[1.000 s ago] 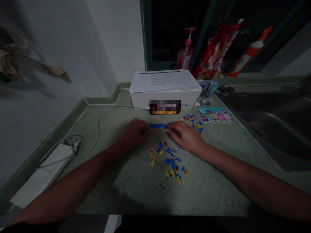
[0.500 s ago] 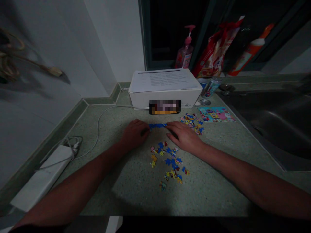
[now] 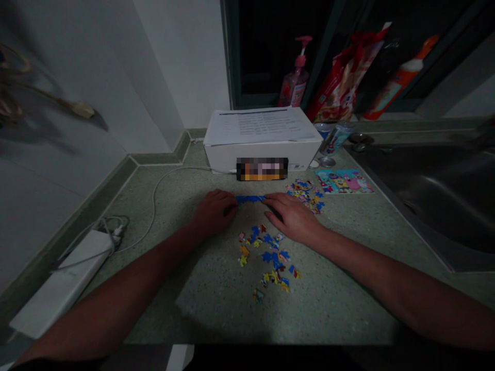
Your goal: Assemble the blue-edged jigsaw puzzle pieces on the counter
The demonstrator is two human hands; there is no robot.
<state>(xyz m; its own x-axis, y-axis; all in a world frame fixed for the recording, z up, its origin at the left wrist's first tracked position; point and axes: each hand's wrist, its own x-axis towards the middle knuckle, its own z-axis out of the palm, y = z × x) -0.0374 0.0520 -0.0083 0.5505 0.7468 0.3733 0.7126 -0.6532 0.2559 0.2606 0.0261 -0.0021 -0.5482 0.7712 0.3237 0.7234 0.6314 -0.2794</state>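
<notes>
- One small shift: your right hand has edged toward nine o'clock, fingertips now on the three-o'clock end of the blue strip, so both ends are covered!
- Right thumb stands apart, unclenched; left hand touches the nine-o'clock end, grip unclear.
- Strip's at twelve from the loose pieces.
</notes>
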